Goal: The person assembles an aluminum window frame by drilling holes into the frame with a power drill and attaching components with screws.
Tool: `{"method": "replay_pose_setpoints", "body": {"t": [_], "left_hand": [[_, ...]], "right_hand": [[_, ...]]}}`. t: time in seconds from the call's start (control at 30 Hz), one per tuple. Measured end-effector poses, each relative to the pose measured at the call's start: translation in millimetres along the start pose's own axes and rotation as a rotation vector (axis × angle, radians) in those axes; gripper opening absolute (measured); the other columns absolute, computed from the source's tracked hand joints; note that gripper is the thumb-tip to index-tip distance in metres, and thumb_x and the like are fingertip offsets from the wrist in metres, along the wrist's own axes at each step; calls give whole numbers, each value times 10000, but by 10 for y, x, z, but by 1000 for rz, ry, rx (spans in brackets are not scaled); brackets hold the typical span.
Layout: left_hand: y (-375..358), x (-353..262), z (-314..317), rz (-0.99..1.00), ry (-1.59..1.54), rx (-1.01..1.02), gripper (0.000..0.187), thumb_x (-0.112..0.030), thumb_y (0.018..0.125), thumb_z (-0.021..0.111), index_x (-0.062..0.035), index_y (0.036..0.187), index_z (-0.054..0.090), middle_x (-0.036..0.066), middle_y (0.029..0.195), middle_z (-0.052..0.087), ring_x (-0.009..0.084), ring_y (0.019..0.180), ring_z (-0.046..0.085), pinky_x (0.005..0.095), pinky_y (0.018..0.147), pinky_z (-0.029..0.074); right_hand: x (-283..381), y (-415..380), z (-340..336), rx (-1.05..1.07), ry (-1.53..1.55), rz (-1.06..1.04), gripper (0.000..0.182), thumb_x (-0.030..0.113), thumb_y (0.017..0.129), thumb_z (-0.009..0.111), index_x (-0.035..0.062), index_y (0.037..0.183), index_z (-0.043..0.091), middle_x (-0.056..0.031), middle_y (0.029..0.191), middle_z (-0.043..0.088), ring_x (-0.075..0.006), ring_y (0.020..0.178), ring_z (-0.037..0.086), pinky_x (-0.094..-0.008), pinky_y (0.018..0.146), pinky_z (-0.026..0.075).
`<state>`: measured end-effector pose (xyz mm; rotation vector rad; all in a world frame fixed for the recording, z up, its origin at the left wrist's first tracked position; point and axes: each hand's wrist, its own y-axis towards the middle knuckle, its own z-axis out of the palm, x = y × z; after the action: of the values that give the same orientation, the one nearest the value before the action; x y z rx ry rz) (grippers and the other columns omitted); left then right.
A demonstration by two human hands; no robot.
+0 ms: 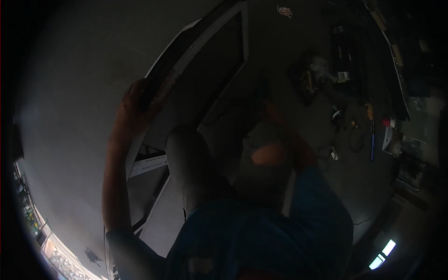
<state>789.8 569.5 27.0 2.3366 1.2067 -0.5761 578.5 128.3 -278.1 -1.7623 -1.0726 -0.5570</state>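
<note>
A long dark frame (203, 44) with pale edges, perhaps a door or window frame, stretches from the top of the head view down past my left leg. My left hand (135, 108) is closed over its outer edge, with the fingertips partly lost in shadow. Near the frame's inner side, in front of my right knee, my right hand (271, 111) is in deep shade. Its fingers do not show, and a faint dark shape in front of it is too dim to name. A white label strip (150, 164) with print lies on the frame's lower part.
Several tools and cables lie on the dark floor (289, 37) at the right, among them a blue rod-like tool with a yellow handle (370, 113). Beyond them is a dark case or box (343, 56). A crumpled scrap (284, 11) lies at the top.
</note>
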Motion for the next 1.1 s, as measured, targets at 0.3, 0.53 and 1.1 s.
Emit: {"method": "replay_pose_setpoints", "body": {"t": [0.3, 0.53, 1.1], "left_hand": [[549, 166, 198, -484, -370, 508, 491, -357, 786, 717, 23, 1063, 578, 157, 916, 651, 214, 811, 628, 314, 766, 480], [1428, -50, 564, -615, -719, 537, 754, -583, 837, 571, 14, 1295, 527, 285, 1248, 544, 371, 1113, 577, 415, 946, 471], [2047, -307, 867, -661, -701, 608, 738, -618, 843, 554, -33, 1293, 547, 230, 1196, 594, 318, 1063, 606, 385, 924, 477]], "right_hand": [[19, 352, 449, -126, 909, 24, 576, 50, 805, 663, 36, 1327, 420, -119, 1110, 576, -296, 1030, 576, -353, 948, 464], [-285, 591, 141, -327, 1515, 288, 381, 179, 851, 643, 84, 1191, 503, -81, 1046, 581, -240, 925, 592, -390, 812, 520], [883, 397, -873, 203, 1285, -395, 912, 619, 765, 577, 19, 1407, 332, -260, 1321, 479, -269, 858, 615, -441, 794, 511]]}}
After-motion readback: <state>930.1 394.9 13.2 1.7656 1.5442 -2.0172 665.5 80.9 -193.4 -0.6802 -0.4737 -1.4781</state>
